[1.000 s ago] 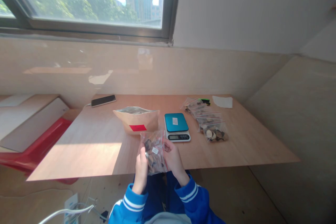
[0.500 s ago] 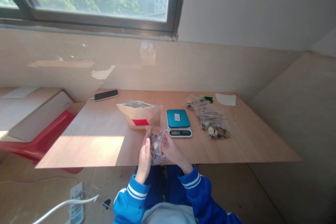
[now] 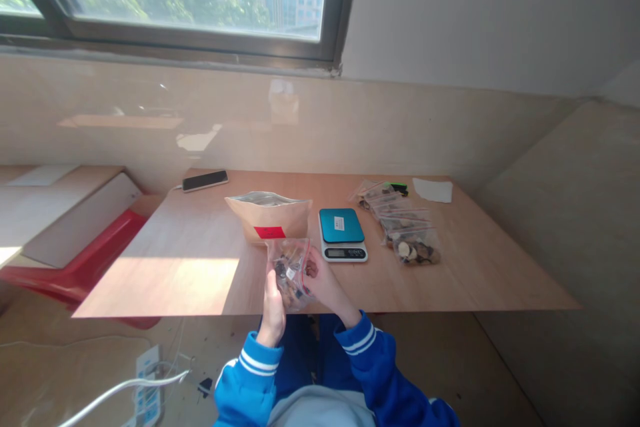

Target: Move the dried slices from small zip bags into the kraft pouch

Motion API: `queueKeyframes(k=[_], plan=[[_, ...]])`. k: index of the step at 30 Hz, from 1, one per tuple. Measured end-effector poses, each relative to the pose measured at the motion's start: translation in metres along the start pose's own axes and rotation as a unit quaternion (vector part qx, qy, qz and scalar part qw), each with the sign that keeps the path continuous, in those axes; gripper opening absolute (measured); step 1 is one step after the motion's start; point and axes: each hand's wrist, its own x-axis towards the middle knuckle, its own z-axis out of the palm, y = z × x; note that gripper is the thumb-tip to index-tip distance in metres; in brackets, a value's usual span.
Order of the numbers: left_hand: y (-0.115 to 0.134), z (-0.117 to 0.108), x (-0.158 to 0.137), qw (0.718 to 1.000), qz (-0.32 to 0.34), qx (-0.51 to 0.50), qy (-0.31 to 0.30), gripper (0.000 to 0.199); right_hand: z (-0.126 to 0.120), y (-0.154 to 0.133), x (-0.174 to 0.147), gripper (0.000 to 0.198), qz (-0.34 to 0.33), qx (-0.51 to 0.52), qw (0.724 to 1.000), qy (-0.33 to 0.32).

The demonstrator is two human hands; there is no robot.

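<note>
Clear plastic forms the small zip bag [image 3: 291,265], with dark and pale pieces [image 3: 281,269] inside, held up by the middle of the table's [image 3: 475,280] near edge. The left hand [image 3: 273,303] is closed on the bag's left side; the right hand [image 3: 323,280] pinches its red-striped side. Just beyond stands an open brown pouch [image 3: 270,213], a blue-topped scale [image 3: 342,227] to its right. Similar filled bags [image 3: 415,247] overlap toward the far right corner, near white paper [image 3: 433,191]; a phone [image 3: 205,181] lies at the far left corner.
</note>
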Motion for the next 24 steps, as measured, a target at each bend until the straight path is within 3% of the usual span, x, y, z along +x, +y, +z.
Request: queueKeyframes(k=[3,9,16,24], plan=[[0.000,0.000,0.000,0.999,-0.001,-0.048,0.007,0.057,-0.001,-0.004,-0.001,0.043,0.015,-0.018,1.000,-0.021],[0.013,0.004,-0.005,0.986,-0.018,-0.161,-0.028,0.056,-0.002,-0.012,-0.005,0.021,-0.001,-0.088,0.996,0.018],[0.019,0.003,-0.006,0.970,-0.053,-0.235,-0.007,0.046,0.004,-0.035,-0.004,0.016,0.008,-0.063,0.998,0.031],[0.026,-0.005,-0.001,0.897,-0.177,-0.404,-0.010,0.039,-0.002,-0.053,0.003,0.020,-0.002,-0.062,0.998,0.027]])
